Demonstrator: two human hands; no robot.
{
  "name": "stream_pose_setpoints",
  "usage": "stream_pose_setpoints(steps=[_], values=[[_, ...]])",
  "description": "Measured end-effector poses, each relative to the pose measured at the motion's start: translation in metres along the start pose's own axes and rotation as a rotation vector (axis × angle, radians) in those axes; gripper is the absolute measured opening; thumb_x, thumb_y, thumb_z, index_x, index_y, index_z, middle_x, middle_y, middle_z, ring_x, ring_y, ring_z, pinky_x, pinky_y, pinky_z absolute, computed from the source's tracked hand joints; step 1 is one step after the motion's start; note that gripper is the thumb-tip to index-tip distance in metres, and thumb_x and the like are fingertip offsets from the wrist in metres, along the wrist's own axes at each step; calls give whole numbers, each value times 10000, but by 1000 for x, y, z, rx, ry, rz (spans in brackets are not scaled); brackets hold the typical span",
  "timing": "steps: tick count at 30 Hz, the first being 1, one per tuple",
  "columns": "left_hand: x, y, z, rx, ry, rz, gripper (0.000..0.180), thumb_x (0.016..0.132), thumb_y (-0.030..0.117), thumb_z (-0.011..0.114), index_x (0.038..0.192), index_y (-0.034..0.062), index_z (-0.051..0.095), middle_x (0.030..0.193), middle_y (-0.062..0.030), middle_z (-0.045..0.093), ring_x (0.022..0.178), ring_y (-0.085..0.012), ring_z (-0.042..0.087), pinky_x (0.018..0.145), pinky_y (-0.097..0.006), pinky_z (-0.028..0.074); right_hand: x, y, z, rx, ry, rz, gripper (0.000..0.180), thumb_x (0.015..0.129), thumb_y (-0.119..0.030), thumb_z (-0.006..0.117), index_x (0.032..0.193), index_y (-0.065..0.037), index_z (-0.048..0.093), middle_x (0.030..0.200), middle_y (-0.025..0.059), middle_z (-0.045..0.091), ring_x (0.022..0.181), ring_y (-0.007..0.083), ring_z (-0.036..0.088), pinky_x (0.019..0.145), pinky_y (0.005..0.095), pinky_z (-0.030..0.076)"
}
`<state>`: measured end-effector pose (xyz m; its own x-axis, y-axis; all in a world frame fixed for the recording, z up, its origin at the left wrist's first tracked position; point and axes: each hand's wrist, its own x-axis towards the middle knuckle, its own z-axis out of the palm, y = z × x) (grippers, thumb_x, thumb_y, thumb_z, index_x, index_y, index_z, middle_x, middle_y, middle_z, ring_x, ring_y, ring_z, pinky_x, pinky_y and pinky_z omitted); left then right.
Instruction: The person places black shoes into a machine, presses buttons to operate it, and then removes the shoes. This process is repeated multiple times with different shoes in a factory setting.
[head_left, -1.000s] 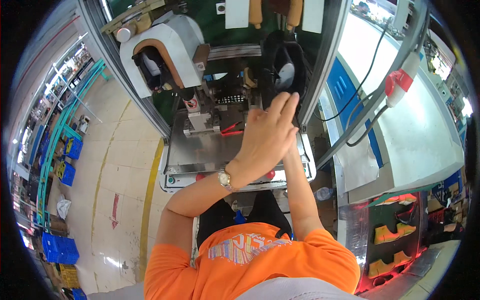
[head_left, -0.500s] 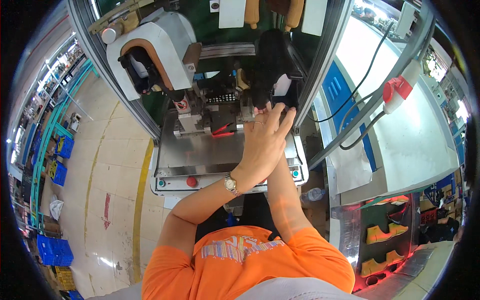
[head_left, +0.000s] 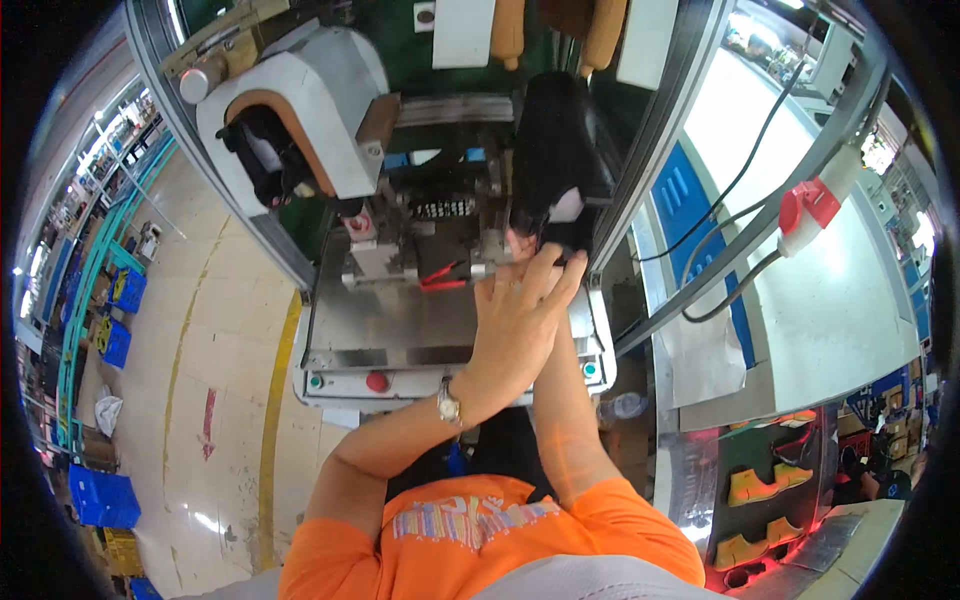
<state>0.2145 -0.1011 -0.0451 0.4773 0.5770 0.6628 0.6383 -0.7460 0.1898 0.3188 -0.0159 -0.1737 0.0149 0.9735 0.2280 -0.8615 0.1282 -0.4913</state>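
Note:
A black shoe upper [head_left: 550,130] with a pale patch inside sits at the right station of the shoe-forming machine [head_left: 380,325]. My left hand [head_left: 522,310], with a watch at the wrist, crosses over my right one; its fingers bend over the near edge of the upper and grip it. Beneath it my right hand [head_left: 520,243] is mostly hidden. Its showing fingertips pinch the upper's near left edge. Left of the hands, a small red-handled tool [head_left: 442,277] lies on the metal bed.
Another black upper [head_left: 265,155] sits in the white-housed left station. A red button [head_left: 377,382] and green buttons line the front panel. Tan forms [head_left: 507,35] hang above. On the right stand a grey post, a red-and-white plug [head_left: 808,210] and a rack with yellow shoes [head_left: 765,487].
Both hands and the black upper have come slightly nearer to me. The view has shifted a little. The grip looks the same.

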Motion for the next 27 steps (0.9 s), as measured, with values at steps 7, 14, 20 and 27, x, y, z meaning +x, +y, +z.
stream_pose_setpoints(steps=[7,14,20,27], values=[[3,1,5,21,16,18,623,673,40,590,1269,140,442,1196,-81,413,954,-262,449,789,-405,342,7,-4,-3,-47,14,-6,408,903,-249,459,1251,-36,433,1160,94,534,1072,203,502,887,318,418],[-4,-1,2,22,66,53,592,705,86,589,1272,124,424,1302,-86,377,998,-245,475,892,-449,310,-5,-1,-1,-170,48,-24,391,903,-215,469,1250,-40,436,1157,89,533,1067,188,502,867,299,430],[-62,-31,-9,-158,-39,113,414,766,99,565,1176,138,523,1238,-58,477,974,-226,520,946,-448,295,-31,-41,-105,-932,729,-264,257,797,-82,590,1043,-10,593,956,65,630,845,152,588,758,247,453],[-181,-123,16,-279,-161,-285,277,770,76,564,1043,111,594,979,-76,627,918,-249,578,858,-407,378,-175,-50,-211,-1447,736,17,681,671,-59,703,1268,30,386,1257,196,473,1177,270,455,982,330,350]])
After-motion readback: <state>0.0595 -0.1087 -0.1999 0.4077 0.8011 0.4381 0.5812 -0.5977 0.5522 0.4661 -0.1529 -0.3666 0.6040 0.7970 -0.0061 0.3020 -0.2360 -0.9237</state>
